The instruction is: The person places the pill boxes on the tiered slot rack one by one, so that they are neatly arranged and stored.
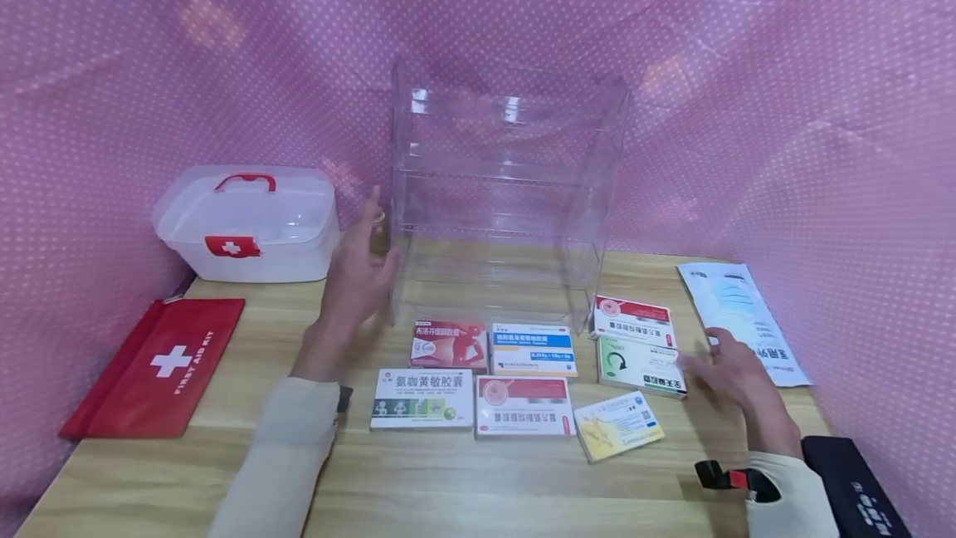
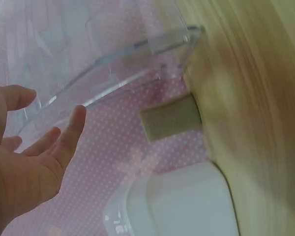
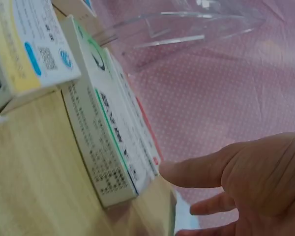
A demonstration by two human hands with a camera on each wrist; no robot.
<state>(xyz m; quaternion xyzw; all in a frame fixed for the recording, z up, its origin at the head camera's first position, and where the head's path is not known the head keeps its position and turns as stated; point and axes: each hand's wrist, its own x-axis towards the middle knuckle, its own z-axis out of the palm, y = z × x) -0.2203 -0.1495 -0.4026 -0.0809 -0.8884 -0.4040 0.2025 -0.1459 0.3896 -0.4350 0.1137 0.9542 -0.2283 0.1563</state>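
My left hand (image 1: 357, 279) is at the left side of a clear acrylic display rack (image 1: 496, 178), fingers spread and nothing held. In the left wrist view its fingertips overlap the rack's side edge. My right hand (image 1: 735, 374) is beside a white-and-green medicine box (image 1: 641, 366), its thumb near the box's right end and its palm free. Behind that box is a red-and-white medicine box (image 1: 633, 320). A yellow-and-white box (image 1: 618, 426) lies slanted in front. Left of these lie a red box (image 1: 448, 345), a blue-and-white box (image 1: 534, 350), a capsule box (image 1: 421, 398) and another red-and-white box (image 1: 523, 407).
A clear first-aid case (image 1: 250, 222) with a red handle stands at the back left, a red first-aid pouch (image 1: 160, 368) before it. On the right are a white-and-blue packet (image 1: 747, 318) and a black case (image 1: 855, 488). Pink dotted cloth (image 1: 784, 148) surrounds the table.
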